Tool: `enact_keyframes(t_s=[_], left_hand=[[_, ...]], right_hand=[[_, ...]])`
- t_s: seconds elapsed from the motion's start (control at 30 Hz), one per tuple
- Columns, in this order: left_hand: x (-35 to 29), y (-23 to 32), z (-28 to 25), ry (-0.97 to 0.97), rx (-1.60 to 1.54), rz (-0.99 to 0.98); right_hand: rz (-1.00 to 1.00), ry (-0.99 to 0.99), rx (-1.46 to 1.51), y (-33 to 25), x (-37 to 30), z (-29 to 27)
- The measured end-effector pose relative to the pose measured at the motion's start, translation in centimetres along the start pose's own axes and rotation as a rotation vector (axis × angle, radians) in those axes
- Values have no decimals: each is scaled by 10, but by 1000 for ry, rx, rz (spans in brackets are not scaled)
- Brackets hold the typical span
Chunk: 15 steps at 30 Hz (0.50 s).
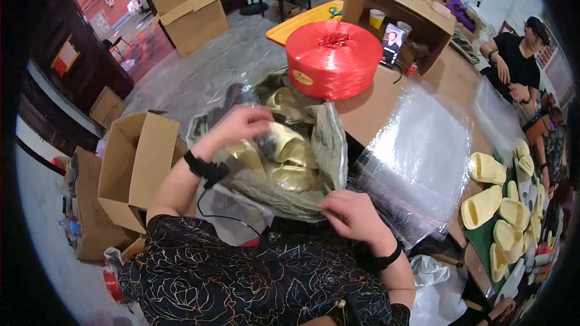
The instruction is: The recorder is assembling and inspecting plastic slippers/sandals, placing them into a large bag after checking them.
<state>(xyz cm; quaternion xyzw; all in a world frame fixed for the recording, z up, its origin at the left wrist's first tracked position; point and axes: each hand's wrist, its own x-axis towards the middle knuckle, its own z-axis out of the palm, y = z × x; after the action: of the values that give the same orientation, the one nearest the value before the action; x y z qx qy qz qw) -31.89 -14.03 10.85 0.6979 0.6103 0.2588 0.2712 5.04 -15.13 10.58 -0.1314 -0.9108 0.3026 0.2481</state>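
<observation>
A grey-green woven sack (329,145) stands gaping in front of me, with several yellow slippers (293,145) inside, some in clear plastic bags. Over the left part of its mouth is my left hand (249,122), its fingers smeared by motion, so I cannot make out whether they hold anything. My right hand (353,214) pinches the sack's near right rim between thumb and fingers. Dark straps circle both wrists, and a cable hangs from the left one.
Right of the sack, a table (356,111) bears a big red twine roll (335,57), a stack of clear bags (417,157), a phone (393,43) and a carton (402,6). Yellow slippers (510,214) lie farther right, near co-workers. An open carton (139,166) stands at my left.
</observation>
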Motion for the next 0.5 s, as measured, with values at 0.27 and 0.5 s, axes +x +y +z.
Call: enact_keyframes(t_s=[0.27,0.5], left_hand=[[8,-124,21,-176,279,-78],[-13,-57,129,-622,689,192]], right_hand=[[32,-54,-21,-1,2,1],[-24,-120,-62,0,4,11]])
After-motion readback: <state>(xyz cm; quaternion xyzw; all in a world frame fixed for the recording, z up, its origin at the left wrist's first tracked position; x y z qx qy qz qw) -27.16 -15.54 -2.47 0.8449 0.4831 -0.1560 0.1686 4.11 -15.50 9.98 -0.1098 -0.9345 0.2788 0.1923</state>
